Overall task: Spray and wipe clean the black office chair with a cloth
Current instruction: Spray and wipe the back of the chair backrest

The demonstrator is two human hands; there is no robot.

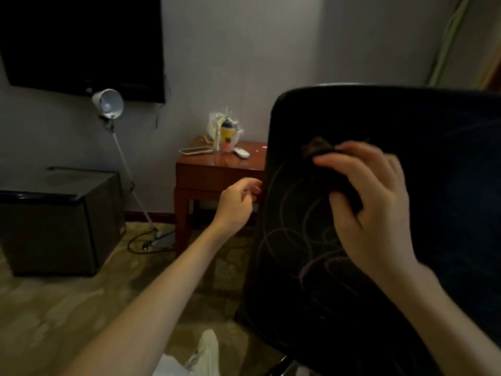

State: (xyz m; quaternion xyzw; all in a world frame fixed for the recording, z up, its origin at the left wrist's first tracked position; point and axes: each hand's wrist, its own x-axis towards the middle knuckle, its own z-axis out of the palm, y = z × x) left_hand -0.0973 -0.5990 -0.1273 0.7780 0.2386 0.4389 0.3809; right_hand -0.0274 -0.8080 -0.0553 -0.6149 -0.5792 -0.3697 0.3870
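Note:
The black office chair (447, 147) fills the right half of the view, its backrest facing me with faint curved wipe streaks on its surface. My right hand (371, 202) presses a dark, bunched cloth (320, 149) against the middle of the backrest. My left hand (237, 204) hovers just left of the backrest's edge, fingers loosely curled and holding nothing. No spray bottle is in either hand.
A wooden side table (217, 172) stands behind the chair's left edge, carrying a phone (195, 150), a remote (241, 152) and a plastic bag (223, 128). A floor lamp (108, 104), a dark cabinet (59, 221) and a wall TV (81, 42) stand on the left. My shoe (207, 351) rests on the carpet.

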